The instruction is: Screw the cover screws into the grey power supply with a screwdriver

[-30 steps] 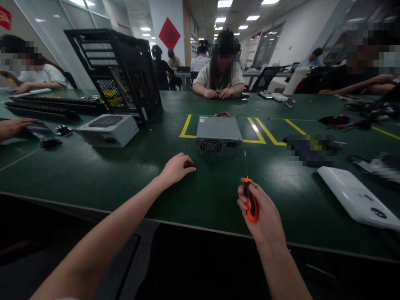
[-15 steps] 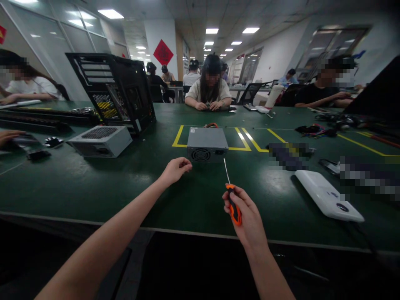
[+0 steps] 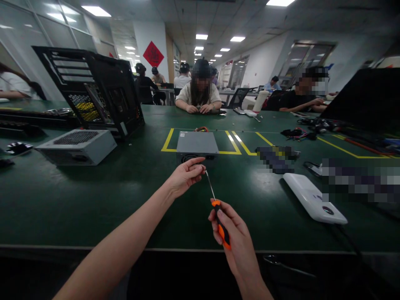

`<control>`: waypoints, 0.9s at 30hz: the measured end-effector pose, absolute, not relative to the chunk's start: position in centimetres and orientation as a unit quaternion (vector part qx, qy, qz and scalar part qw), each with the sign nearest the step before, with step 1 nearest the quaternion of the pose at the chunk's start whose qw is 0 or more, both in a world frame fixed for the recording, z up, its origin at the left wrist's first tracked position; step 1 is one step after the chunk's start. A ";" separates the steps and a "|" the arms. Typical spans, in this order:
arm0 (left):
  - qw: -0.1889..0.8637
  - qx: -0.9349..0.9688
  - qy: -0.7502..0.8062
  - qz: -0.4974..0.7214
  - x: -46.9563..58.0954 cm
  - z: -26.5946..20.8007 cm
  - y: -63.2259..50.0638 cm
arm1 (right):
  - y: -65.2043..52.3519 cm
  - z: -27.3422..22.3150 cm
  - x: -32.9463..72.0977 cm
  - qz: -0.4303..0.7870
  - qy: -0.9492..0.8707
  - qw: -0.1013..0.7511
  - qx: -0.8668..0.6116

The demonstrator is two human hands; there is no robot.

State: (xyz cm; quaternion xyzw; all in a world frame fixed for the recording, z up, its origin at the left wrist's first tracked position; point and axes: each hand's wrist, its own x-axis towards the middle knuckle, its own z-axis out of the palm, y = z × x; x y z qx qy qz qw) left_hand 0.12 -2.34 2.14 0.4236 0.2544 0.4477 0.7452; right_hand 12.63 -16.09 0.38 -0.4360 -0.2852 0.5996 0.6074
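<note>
An orange and black screwdriver (image 3: 222,227) is gripped around its handle by my right hand (image 3: 236,235), its thin metal shaft pointing up and away. At the shaft's tip, my left hand (image 3: 186,177) is pinched closed; what its fingertips hold, if anything, is too small to make out. Just behind my left hand sits a grey computer power supply (image 3: 197,143) on the green table, with coloured wires at its back. My left fingers cover part of its fan side.
To the left, a second power supply (image 3: 79,146) lies before an upright black computer case (image 3: 93,89). A white oblong device (image 3: 312,198) is on the right, with cables (image 3: 298,133) farther back. Across the table (image 3: 150,212) sits a person (image 3: 200,89).
My left hand has moved right to the screwdriver's tip, in front of the power supply. My right hand has come left and nearer with the screwdriver. The view has shifted slightly right.
</note>
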 end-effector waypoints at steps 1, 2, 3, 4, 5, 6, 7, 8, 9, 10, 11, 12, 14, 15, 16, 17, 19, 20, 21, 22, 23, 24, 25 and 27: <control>0.748 0.422 0.253 0.445 0.1 2.3 -2.4 | -16.1 0.4 12.5 0.602 -0.286 0.605 -0.435; 0.751 0.423 0.250 0.442 0.1 2.4 -2.5 | -16.1 0.3 12.3 0.603 -0.289 0.604 -0.433; 0.753 0.425 0.247 0.437 0.2 2.5 -2.6 | -16.1 0.2 12.3 0.604 -0.291 0.603 -0.432; 0.755 0.428 0.244 0.433 0.3 2.6 -2.7 | -16.1 0.2 12.2 0.603 -0.294 0.603 -0.431; 0.755 0.432 0.242 0.430 0.3 2.6 -2.8 | -16.1 0.1 12.2 0.602 -0.296 0.604 -0.430; 0.753 0.437 0.242 0.428 0.3 2.6 -2.8 | -16.2 0.0 12.3 0.602 -0.298 0.603 -0.430; 0.751 0.442 0.242 0.427 0.3 2.6 -2.7 | -16.2 0.0 12.3 0.602 -0.299 0.602 -0.431; 0.747 0.448 0.242 0.426 0.3 2.6 -2.7 | -16.2 0.0 12.3 0.601 -0.301 0.602 -0.432; 0.744 0.456 0.242 0.425 0.2 2.5 -2.6 | -16.2 -0.1 12.4 0.599 -0.302 0.601 -0.434; 0.740 0.465 0.240 0.424 0.1 2.5 -2.5 | -16.2 -0.1 12.4 0.597 -0.303 0.602 -0.436; 0.736 0.475 0.238 0.420 0.0 2.5 -2.4 | -16.2 -0.2 12.4 0.593 -0.306 0.602 -0.439; 0.732 0.485 0.236 0.416 -0.1 2.5 -2.3 | -16.2 -0.2 12.4 0.590 -0.310 0.601 -0.441; 0.721 0.507 0.240 0.407 -0.4 2.6 -2.1 | -16.2 -0.4 12.4 0.581 -0.322 0.599 -0.447; 0.714 0.519 0.244 0.402 -0.6 2.7 -2.0 | -16.2 -0.5 12.3 0.574 -0.329 0.598 -0.452; 0.707 0.530 0.248 0.396 -0.8 2.8 -1.9 | -16.2 -0.7 12.2 0.564 -0.338 0.598 -0.459; 0.702 0.540 0.252 0.390 -1.0 2.8 -1.9 | -16.2 -0.8 12.2 0.550 -0.347 0.598 -0.469; 0.695 0.557 0.254 0.378 -1.3 2.8 -1.8 | -16.2 -1.0 12.1 0.525 -0.362 0.597 -0.487; 0.693 0.562 0.252 0.374 -1.3 2.7 -1.8 | -16.1 -0.9 12.2 0.522 -0.365 0.595 -0.490; 0.692 0.565 0.250 0.373 -1.3 2.5 -1.7 | -16.1 -0.9 12.2 0.528 -0.363 0.593 -0.487; 0.692 0.565 0.248 0.374 -1.3 2.4 -1.7 | -16.0 -0.7 12.3 0.542 -0.356 0.591 -0.480; 0.693 0.562 0.248 0.377 -1.1 2.1 -1.6 | -15.9 -0.6 12.5 0.559 -0.345 0.590 -0.470; 0.697 0.554 0.249 0.381 -0.9 1.9 -1.6 | -15.9 -0.3 12.6 0.576 -0.331 0.589 -0.460; 0.703 0.543 0.253 0.383 -0.7 1.6 -1.5 | -15.8 -0.1 12.7 0.590 -0.316 0.590 -0.452; 0.721 0.515 0.269 0.378 -0.2 1.0 -1.4 | -15.5 0.2 12.9 0.607 -0.287 0.597 -0.439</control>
